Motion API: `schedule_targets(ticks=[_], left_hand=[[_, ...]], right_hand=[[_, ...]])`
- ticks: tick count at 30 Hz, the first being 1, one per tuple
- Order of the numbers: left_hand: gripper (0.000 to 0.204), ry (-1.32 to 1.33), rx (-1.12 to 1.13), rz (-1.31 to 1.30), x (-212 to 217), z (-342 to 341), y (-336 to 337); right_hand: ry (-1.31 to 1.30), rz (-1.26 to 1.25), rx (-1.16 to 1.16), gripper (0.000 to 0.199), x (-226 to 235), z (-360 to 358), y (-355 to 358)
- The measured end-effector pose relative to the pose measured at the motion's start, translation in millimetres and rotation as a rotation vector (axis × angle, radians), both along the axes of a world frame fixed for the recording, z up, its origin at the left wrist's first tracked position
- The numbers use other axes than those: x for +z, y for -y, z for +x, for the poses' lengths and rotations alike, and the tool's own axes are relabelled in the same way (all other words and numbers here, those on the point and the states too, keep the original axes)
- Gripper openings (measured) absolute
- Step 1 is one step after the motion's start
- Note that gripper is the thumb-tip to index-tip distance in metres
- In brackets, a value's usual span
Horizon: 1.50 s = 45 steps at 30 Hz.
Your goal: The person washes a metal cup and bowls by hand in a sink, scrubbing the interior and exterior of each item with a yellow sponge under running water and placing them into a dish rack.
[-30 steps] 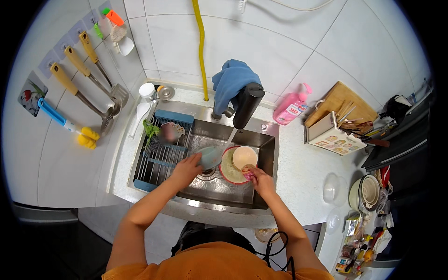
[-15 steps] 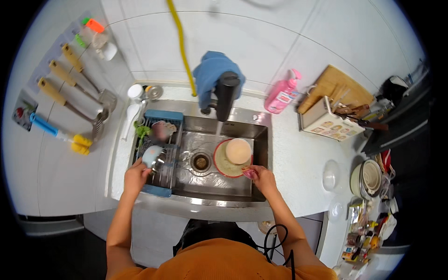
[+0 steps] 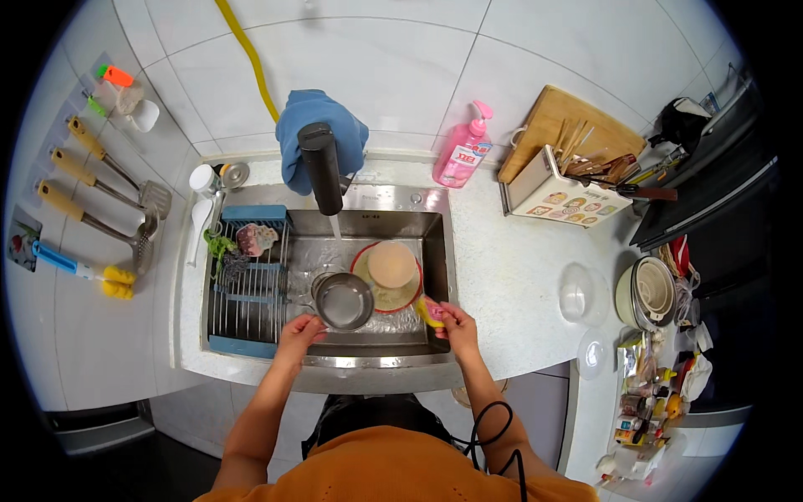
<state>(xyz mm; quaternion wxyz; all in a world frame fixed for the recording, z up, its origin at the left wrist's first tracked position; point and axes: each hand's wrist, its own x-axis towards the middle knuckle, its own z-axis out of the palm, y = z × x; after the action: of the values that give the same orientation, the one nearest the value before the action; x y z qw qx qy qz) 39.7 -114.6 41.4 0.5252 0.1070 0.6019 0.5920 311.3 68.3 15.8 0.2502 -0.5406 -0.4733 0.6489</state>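
Note:
A steel bowl (image 3: pixel 343 301) sits in the sink (image 3: pixel 435 251), and my left hand (image 3: pixel 299 331) grips its near rim. My right hand (image 3: pixel 457 328) is at the sink's front right corner, closed on a yellow and pink sponge (image 3: pixel 430 311). Behind the steel bowl lies a red-rimmed plate (image 3: pixel 365 264) with a beige bowl (image 3: pixel 391 263) resting upside down on it. A thin stream of water (image 3: pixel 335 226) runs from the black faucet (image 3: pixel 321 167) into the sink.
A blue-framed wire rack (image 3: pixel 249 293) spans the sink's left part and holds small scrub items. A pink soap bottle (image 3: pixel 462 155), a blue cloth (image 3: pixel 293 134), a utensil holder (image 3: pixel 562 197) and a cutting board stand behind. Stacked bowls (image 3: pixel 648 289) and lids sit to the right.
My left hand has come from over the rack back to the sink and now holds the steel bowl there. My right hand stays at the sink's front right with the sponge.

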Motion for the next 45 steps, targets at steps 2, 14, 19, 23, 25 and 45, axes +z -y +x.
schedule_targets(ticks=[2,14,19,23,25,45], left_hand=[[0.017,-0.006,-0.023,0.021,-6,11,-18],[0.018,0.078,-0.029,0.049,-14,53,-135],[0.022,-0.173,-0.249,0.083,-36,68,-192],[0.020,-0.394,-0.413,0.142,-59,74,-219],[0.020,-0.473,-0.490,0.150,-60,80,-229],[0.016,-0.778,0.141,0.153,-100,64,-213]], right_hand=[[-0.092,-0.034,-0.119,0.026,14,6,-6],[-0.267,-0.241,-0.139,0.022,28,38,-19],[-0.405,-0.412,-0.233,0.022,20,50,-12],[-0.532,-0.462,-0.395,0.020,14,59,-2],[-0.583,-0.558,-0.507,0.021,8,67,3],[-0.667,-0.572,-0.872,0.020,-5,82,34]])
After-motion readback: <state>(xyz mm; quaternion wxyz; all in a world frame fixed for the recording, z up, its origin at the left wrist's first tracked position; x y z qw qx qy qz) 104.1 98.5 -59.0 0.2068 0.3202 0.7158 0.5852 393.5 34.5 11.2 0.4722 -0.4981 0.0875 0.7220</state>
